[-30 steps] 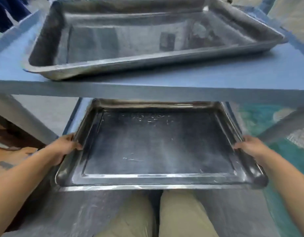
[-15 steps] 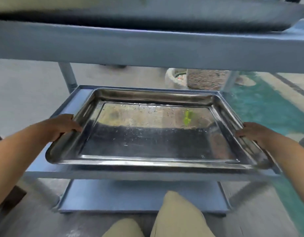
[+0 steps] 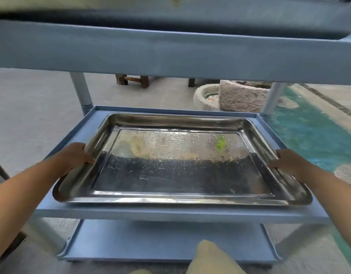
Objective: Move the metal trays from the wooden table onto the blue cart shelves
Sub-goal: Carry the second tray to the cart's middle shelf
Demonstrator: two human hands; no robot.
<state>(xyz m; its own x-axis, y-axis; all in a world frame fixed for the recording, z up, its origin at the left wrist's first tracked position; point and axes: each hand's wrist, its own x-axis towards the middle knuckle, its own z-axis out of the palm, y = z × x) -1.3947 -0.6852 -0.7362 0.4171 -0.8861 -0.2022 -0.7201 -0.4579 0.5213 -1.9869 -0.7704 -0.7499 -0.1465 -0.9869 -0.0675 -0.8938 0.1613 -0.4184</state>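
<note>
Low between two blue shelves, a person's left hand [image 3: 78, 157] grips the left rim of a shallow rectangular stainless-steel tray [image 3: 180, 165], thumb hooked over the raised edge and the fingers hidden beneath it. The tray sits over the blue cart's middle shelf [image 3: 170, 214], long side towards the camera. A strip of bare blue shows between its far rim and the shelf's far lip, and a narrower one along the left edge. Its near rim reaches almost to the shelf's near edge, and both near corners crowd the shelf's near corners. Whether the tray lies flat or is held just off the shelf cannot be told.

Overhead, the thick front edge of the cart's top shelf [image 3: 170, 54] spans the whole view, leaving an open gap above the tray. Grey round posts stand at the far left corner [image 3: 80, 89] and far right corner [image 3: 273, 97] of the middle shelf. The bare bottom shelf [image 3: 160, 242] lies below, with a knee in beige trousers [image 3: 210, 258] in front of it.

At the right rim, the right hand [image 3: 287, 161] clasps the tray's edge, fingers curled over it. Beyond the cart stand rough stone basins [image 3: 241, 97] beside a green painted floor strip [image 3: 313, 135].
</note>
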